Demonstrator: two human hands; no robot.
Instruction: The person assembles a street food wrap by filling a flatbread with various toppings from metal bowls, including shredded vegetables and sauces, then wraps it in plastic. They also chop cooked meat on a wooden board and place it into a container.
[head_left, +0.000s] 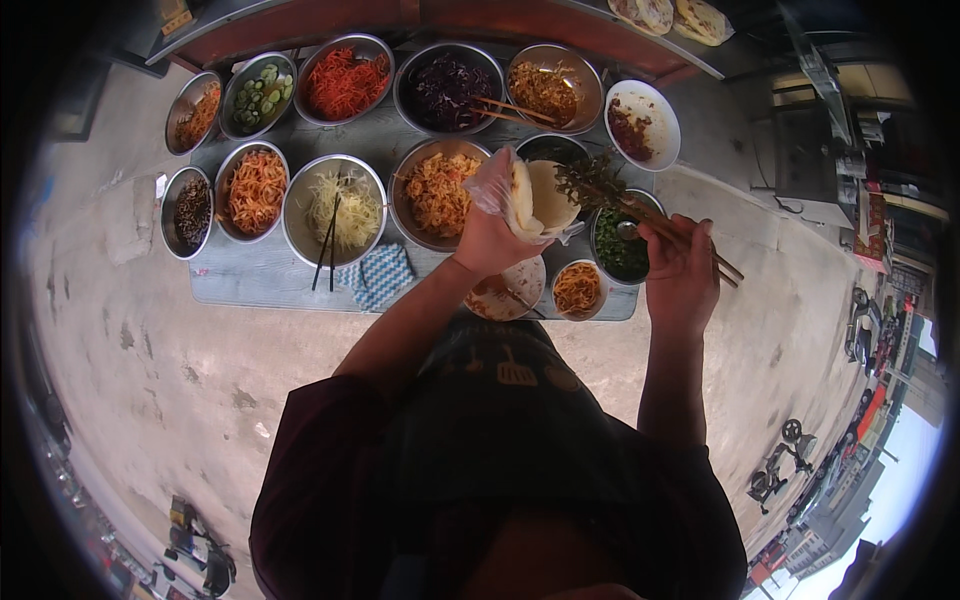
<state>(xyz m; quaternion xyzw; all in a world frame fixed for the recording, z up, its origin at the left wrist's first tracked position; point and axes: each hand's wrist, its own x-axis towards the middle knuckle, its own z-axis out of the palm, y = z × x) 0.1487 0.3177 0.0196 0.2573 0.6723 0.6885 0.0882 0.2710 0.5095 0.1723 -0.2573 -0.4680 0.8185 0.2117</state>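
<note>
My left hand (491, 238) grips a split flatbread (553, 201) in a clear plastic bag (491, 182), its pocket spread towards the right. In my right hand (681, 274) is a pair of wooden chopsticks (664, 225), angled up and left. Their tips pinch a clump of dark green shredded strands (589, 180) at the right rim of the bread. Just below the chopsticks stands a bowl of chopped greens (619, 251) with a metal spoon in it. Partly hidden behind the bread is a dark-looking bowl (551, 146); its contents cannot be made out.
Steel bowls hold shredded red vegetable (346, 84), purple cabbage (454, 84), cucumber slices (262, 96) and pale shreds (341, 206) with black chopsticks (332, 240). A sauce-stained plate (521, 289), a small noodle-like bowl (577, 289) and a folded cloth (379, 276) lie along the table's near edge (255, 289).
</note>
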